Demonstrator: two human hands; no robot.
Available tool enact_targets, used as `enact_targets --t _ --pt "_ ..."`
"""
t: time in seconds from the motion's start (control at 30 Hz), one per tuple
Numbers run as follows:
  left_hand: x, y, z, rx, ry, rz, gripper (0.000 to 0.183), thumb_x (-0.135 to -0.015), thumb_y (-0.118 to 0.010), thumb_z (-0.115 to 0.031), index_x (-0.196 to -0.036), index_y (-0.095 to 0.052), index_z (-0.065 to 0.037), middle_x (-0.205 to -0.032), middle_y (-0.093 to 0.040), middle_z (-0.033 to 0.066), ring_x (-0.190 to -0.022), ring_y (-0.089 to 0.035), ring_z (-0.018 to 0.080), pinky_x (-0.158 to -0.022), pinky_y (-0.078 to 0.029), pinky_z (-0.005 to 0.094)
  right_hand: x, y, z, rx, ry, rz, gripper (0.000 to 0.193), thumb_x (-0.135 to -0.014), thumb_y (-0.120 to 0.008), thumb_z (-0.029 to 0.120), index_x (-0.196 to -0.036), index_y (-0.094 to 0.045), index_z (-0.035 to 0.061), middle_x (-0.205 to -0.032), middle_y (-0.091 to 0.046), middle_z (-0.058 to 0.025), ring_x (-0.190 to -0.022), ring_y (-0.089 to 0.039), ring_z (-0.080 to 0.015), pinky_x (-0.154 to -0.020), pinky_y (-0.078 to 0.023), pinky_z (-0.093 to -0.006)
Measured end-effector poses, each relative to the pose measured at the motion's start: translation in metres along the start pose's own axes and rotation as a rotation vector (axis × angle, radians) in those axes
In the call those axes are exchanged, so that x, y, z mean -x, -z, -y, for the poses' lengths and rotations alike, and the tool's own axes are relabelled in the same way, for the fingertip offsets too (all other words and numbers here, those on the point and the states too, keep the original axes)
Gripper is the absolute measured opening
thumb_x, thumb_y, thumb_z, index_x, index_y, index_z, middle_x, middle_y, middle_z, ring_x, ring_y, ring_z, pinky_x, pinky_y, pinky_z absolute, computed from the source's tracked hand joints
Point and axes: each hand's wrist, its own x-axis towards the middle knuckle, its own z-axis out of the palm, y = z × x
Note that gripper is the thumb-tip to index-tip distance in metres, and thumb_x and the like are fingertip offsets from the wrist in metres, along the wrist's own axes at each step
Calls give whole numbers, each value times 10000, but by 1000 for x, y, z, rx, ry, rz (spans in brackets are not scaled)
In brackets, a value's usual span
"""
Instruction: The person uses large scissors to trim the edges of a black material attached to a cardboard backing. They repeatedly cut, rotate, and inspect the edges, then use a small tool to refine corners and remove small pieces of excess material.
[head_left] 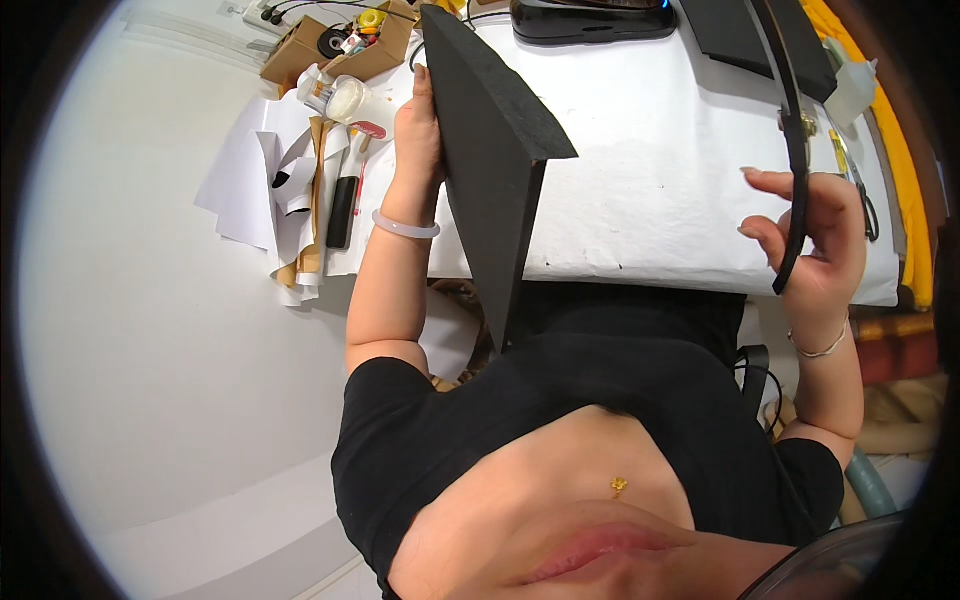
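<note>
My left hand (417,140) grips the left side of a black wedge-shaped panel (485,150), thumb along its edge. The panel stands tilted over the table's front edge, its lower corner close to my black top. Its thick far side looks rough. On the right, my raised right hand (822,235) has a long, narrow black strip (795,140) running across it. The strip rises past the top of the picture, and its lower end lies by the palm. Index finger and thumb reach out past the strip; the exact grip is partly hidden.
A white-covered table (640,200) lies ahead. At its left are a cardboard box (295,55) of small items, a clear jar (350,98), a black-handled tool (342,212) and loose papers (250,180). A black device (592,22) and another black panel (730,45) stand farther back.
</note>
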Motion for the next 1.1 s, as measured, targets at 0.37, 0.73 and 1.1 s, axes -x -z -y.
enact_targets --t 0.37,0.73,1.1 --pt "1 4 0 -52 -13 -23 718 -975 -523 -640 -1087 -676 53 -956 -717 105 -834 -683 166 -735 -547 283 19 -21 -8 -205 -315 53 467 -778 -872 98 -1058 -503 39 -1035 -743 -126 -830 -675 -98 -706 -537 -214" --pt "-10 24 7 -100 131 4 715 -947 -508 -702 -934 -652 -2 -772 -622 39 -654 -588 130 -575 -463 269 17 -17 -44 498 -497 187 382 -834 -806 148 -1068 -547 -8 -943 -711 -160 -716 -661 -239 -680 -539 -325" --pt "-13 10 21 -226 418 3 681 -924 -506 -743 -649 -556 -122 -537 -436 -36 -444 -358 94 -414 -254 289 52 -16 -134 719 -423 108 349 -853 -674 5 -1181 -574 -58 -1169 -577 -202 -1048 -601 -383 -907 -515 -436"
